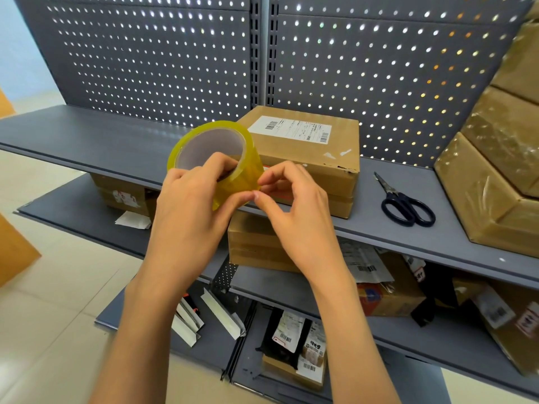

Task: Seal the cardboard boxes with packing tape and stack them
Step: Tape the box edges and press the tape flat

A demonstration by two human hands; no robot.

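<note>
Item count:
- One roll of yellow-tinted clear packing tape (214,158), centre of frame.
- One pair of black-handled steel scissors (404,204), right of centre.
- One labelled brown cardboard box (306,158), centre, on the top grey metal shelf (87,138).
- Three tape-wrapped brown cardboard boxes (495,170), stacked at the right edge.
- Two hands: left hand (189,211), right hand (294,211).
- Three grey shelves in view; the parcels on the lower ones are too cluttered to count.
</note>
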